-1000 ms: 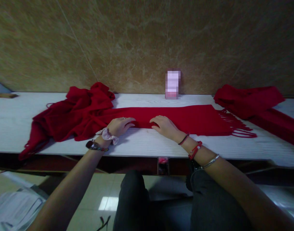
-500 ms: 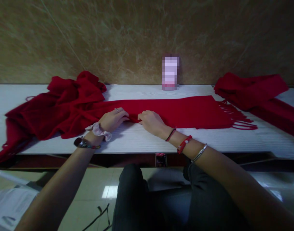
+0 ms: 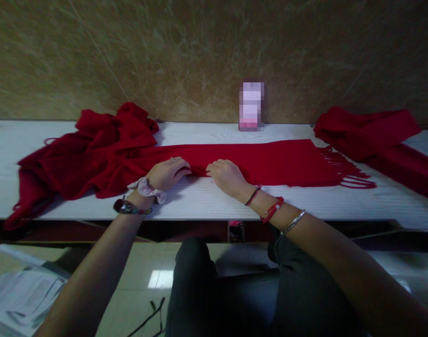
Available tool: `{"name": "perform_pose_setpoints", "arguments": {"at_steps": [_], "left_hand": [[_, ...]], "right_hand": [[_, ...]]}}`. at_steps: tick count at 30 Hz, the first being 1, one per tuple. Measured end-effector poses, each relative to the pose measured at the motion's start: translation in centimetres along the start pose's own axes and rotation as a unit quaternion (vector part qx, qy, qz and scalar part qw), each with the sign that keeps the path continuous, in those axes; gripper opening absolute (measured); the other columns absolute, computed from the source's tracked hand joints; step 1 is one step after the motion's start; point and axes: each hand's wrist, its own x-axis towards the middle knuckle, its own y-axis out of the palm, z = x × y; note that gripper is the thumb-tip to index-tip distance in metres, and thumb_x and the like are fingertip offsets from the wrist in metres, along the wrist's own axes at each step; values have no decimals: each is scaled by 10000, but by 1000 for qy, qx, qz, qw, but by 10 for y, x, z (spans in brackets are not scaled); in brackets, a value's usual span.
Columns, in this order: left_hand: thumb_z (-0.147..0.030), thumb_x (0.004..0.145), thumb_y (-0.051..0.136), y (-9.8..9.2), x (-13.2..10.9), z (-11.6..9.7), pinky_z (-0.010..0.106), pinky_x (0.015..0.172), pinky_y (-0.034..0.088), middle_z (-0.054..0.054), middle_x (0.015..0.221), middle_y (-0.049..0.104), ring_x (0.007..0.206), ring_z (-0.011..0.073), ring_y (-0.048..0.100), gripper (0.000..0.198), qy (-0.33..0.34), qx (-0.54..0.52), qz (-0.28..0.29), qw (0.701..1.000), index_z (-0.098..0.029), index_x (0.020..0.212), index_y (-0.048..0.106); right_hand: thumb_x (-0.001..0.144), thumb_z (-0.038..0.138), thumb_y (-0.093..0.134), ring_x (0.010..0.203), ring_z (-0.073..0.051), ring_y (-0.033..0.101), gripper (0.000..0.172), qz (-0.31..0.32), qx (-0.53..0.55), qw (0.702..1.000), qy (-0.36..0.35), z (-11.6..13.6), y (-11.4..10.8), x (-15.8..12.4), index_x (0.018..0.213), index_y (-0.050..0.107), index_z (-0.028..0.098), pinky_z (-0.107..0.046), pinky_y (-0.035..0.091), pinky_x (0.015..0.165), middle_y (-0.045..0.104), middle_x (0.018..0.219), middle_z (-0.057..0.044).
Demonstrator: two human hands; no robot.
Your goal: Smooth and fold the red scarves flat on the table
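A red scarf (image 3: 280,161) lies across the white table, flat on the right with its fringe spread out, and bunched in loose folds on the left. My left hand (image 3: 169,172) has its fingers closed on the scarf's near edge, close to the bunched part. Just to the right, my right hand (image 3: 226,175) pinches the same edge with curled fingers. A short stretch of red cloth shows between the two hands.
Another red scarf (image 3: 368,135) lies folded at the right, beside the fringe. A phone-like object (image 3: 251,106), blurred out, leans against the marbled wall (image 3: 185,61). The white table (image 3: 199,201) ends near my legs. Papers (image 3: 24,295) are at lower left.
The view has shifted slightly. My right hand has slid a little to the right along the scarf's near edge; my left hand stays at nearly the same spot on it.
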Motion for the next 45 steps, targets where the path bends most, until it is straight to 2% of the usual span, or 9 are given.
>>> {"name": "perform_pose_setpoints", "arguments": {"at_steps": [8,12,16,21,26,31,34,38,45], "left_hand": [[-338,824,421,-9,-9,7,280,775,455,58,933,636,865,182,593,253,-40,3,-51,998,-182,921,595],[-349,839,391,-7,-10,11,268,779,457,42,906,659,856,173,607,275,-46,8,-52,998,-195,898,611],[-332,853,342,-6,-8,13,276,774,464,50,897,675,842,177,619,326,-33,10,-41,999,-186,860,634],[-301,843,350,-6,-8,15,279,764,477,42,909,683,838,179,626,317,-49,19,-20,998,-194,886,645],[-315,856,362,-7,-10,12,266,765,479,47,892,676,823,169,621,306,-42,2,-34,999,-180,889,635],[-354,842,430,-4,-16,15,252,753,479,42,857,664,791,155,610,270,-19,-12,-62,998,-169,878,623],[-356,837,444,-5,-25,20,242,737,478,47,879,653,804,155,604,261,0,1,-50,999,-176,892,626],[-274,864,381,-12,-46,22,235,730,472,52,909,643,827,152,590,277,31,46,-26,998,-189,928,636],[-219,899,290,-24,-59,5,223,599,456,61,903,623,750,150,562,373,42,125,43,990,-202,1026,641]], "right_hand": [[862,202,498,875,-145,577,145,-33,162,983,83,-9,8,4,924,617,148,-260,407,756,662,941,-62],[850,195,508,843,-145,565,135,-44,157,984,78,-10,8,2,929,610,155,-273,416,763,642,916,-56],[827,206,542,928,-177,520,178,-48,101,993,28,-3,3,3,984,593,141,-308,401,817,597,969,-78],[794,245,592,938,-197,506,229,-29,69,997,-9,12,-3,18,997,584,140,-316,401,788,576,992,-85],[809,166,551,819,-166,546,131,20,118,992,25,15,2,33,916,622,143,-276,395,692,618,890,-68],[796,196,586,773,-143,540,101,1,181,982,50,5,10,31,861,644,145,-263,384,687,625,830,-52],[803,162,563,781,-133,537,92,-1,188,982,33,3,12,27,847,644,155,-259,388,705,622,827,-41],[828,124,504,821,-134,535,140,3,164,986,-35,9,8,21,869,637,138,-247,396,731,618,873,-54],[840,115,470,819,-158,500,176,10,64,989,-135,18,9,7,878,640,139,-277,393,749,591,868,-67]]}}
